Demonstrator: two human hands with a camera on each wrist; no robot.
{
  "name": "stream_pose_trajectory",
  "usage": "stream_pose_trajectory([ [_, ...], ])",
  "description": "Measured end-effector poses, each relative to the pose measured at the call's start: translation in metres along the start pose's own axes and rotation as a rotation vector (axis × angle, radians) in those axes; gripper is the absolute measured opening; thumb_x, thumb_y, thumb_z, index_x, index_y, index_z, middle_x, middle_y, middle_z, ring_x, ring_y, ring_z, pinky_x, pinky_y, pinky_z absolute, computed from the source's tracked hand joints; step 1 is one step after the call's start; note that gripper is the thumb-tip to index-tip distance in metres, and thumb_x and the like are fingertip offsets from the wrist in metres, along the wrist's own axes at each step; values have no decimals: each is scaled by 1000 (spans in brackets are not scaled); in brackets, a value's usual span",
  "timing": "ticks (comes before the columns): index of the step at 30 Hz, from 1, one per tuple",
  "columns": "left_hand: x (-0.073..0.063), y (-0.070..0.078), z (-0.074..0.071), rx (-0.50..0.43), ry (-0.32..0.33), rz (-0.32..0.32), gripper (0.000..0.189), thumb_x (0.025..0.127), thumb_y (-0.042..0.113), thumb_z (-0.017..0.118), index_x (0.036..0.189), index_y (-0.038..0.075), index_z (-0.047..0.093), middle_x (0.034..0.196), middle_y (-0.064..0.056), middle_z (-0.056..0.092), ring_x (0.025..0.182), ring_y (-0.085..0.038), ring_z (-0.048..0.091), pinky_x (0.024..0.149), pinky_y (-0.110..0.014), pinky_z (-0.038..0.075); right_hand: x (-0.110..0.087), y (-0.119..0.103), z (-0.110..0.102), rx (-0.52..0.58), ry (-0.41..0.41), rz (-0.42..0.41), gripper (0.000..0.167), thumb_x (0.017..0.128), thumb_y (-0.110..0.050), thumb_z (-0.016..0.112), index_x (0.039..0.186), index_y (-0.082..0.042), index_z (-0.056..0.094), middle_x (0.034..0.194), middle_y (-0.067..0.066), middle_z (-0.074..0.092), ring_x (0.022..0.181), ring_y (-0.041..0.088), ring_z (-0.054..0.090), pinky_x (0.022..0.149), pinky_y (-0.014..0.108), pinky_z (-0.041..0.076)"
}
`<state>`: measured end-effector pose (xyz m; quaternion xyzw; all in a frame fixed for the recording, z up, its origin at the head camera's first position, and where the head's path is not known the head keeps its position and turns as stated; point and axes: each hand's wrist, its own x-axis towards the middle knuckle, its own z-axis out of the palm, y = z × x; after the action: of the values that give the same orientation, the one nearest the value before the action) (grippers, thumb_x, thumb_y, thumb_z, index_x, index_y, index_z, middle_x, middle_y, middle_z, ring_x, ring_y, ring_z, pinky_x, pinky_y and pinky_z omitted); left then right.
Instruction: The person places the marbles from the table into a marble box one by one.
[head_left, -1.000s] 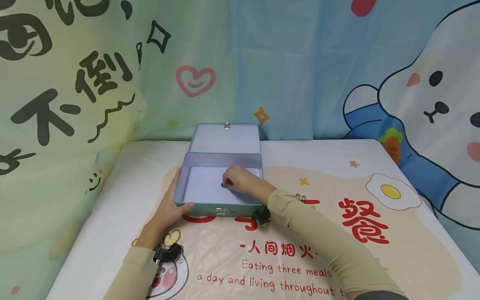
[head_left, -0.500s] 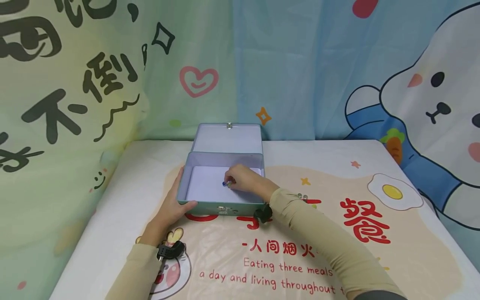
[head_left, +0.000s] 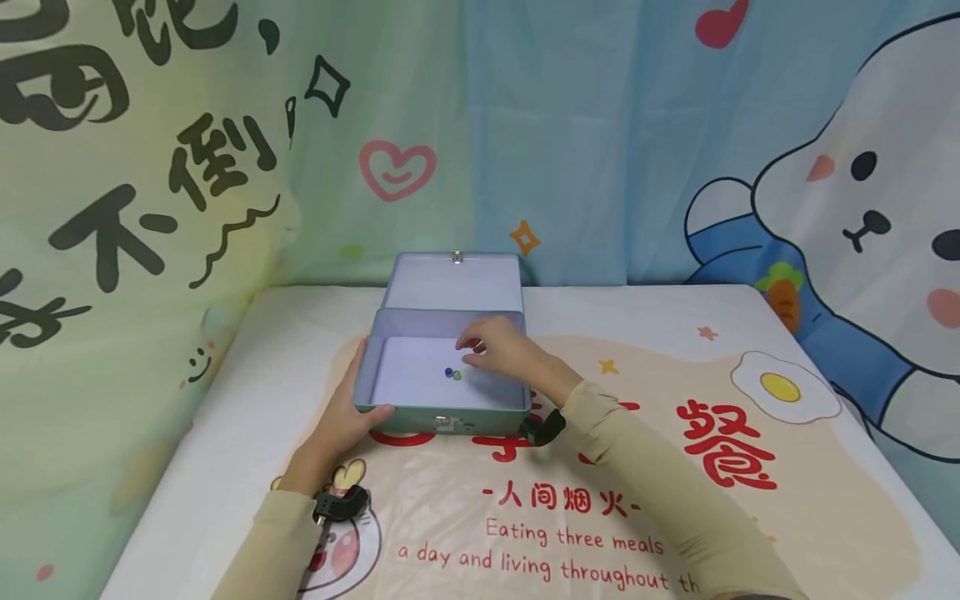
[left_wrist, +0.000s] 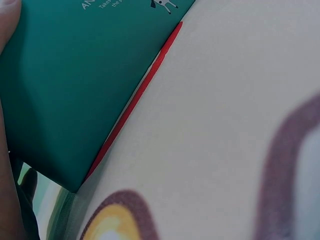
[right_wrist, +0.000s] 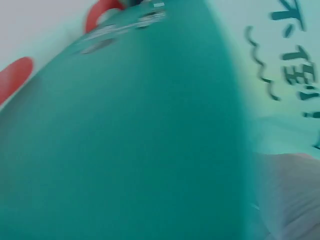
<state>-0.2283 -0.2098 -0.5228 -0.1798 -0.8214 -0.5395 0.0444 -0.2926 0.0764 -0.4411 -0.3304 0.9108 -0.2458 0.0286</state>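
Note:
A green metal tin box (head_left: 405,420) stands on the table with its hinged lid (head_left: 453,283) raised at the back. Its pale inside holds a blue marble (head_left: 448,372) and a green marble (head_left: 457,376), side by side. My left hand (head_left: 348,408) grips the box's left front corner, thumb at the front rim, fingers along the left wall. In the left wrist view, the green wall (left_wrist: 75,85) fills the upper left. Over the box's right half, my right hand (head_left: 502,346) has thumb and fingers parted, nothing between them, just right of the marbles.
A printed tablecloth (head_left: 570,467) with red lettering covers the table. Behind it hangs a cartoon curtain (head_left: 570,150). In the right wrist view, the box's green wall (right_wrist: 125,130) looms close and blurred.
My right fingers have parted and drawn back up and right, exposing the green marble beside the blue one. The right sleeve now covers where clear beads showed on the table. My left hand keeps its hold.

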Motion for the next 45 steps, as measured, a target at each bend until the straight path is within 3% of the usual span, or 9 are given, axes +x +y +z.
stream_pose_trajectory([
  [6, -2, -1, 0, -3, 3, 3, 115, 70, 35, 77, 154, 14, 2, 160, -12, 12, 140, -38, 24, 107, -63, 22, -29, 7, -24, 68, 138, 19, 20, 87, -17, 69, 104, -7, 71, 99, 4, 69, 95, 17, 65, 82, 31, 55],
  [10, -3, -3, 2, 1, 4, -1, 115, 70, 36, 77, 154, 14, 2, 160, -13, 12, 140, -37, 24, 107, -63, 22, -54, 20, -34, 110, 200, 76, 19, 87, -17, 68, 103, -6, 71, 97, 4, 67, 93, 17, 64, 81, 33, 55],
  [17, -4, -4, 2, 0, 5, -12, 112, 71, 38, 76, 154, 29, 1, 160, -8, 12, 139, -36, 25, 106, -63, 23, -98, 55, -43, 127, 264, 187, 19, 89, -17, 66, 105, -8, 72, 97, 3, 68, 91, 18, 64, 81, 37, 55],
  [21, -4, -5, 1, -3, 9, -11, 112, 71, 37, 76, 154, 25, 1, 160, -6, 13, 139, -37, 26, 106, -64, 23, -120, 79, -44, 107, 275, 250, 20, 90, -17, 65, 106, -7, 71, 99, 5, 68, 93, 21, 64, 81, 39, 55],
  [25, -4, -5, 1, -4, 7, -16, 111, 72, 37, 76, 154, 29, 1, 160, -5, 12, 140, -37, 25, 106, -63, 23, -142, 96, -43, 90, 290, 297, 19, 89, -15, 65, 105, -5, 70, 100, 8, 69, 93, 23, 65, 80, 42, 55],
  [34, -1, -2, 2, -14, 6, -18, 109, 73, 28, 74, 152, 35, 0, 161, -5, 10, 141, -35, 22, 108, -63, 21, -178, 108, -41, 71, 297, 376, 19, 88, -15, 67, 104, -7, 69, 100, 8, 68, 92, 24, 64, 80, 42, 55],
  [45, -1, 2, 2, -16, -1, 6, 111, 73, 32, 75, 154, 28, 0, 159, -12, 13, 139, -41, 23, 106, -65, 22, -208, 110, -35, 72, 156, 385, 23, 83, -13, 72, 106, -9, 70, 98, 4, 67, 91, 21, 63, 80, 39, 55],
])
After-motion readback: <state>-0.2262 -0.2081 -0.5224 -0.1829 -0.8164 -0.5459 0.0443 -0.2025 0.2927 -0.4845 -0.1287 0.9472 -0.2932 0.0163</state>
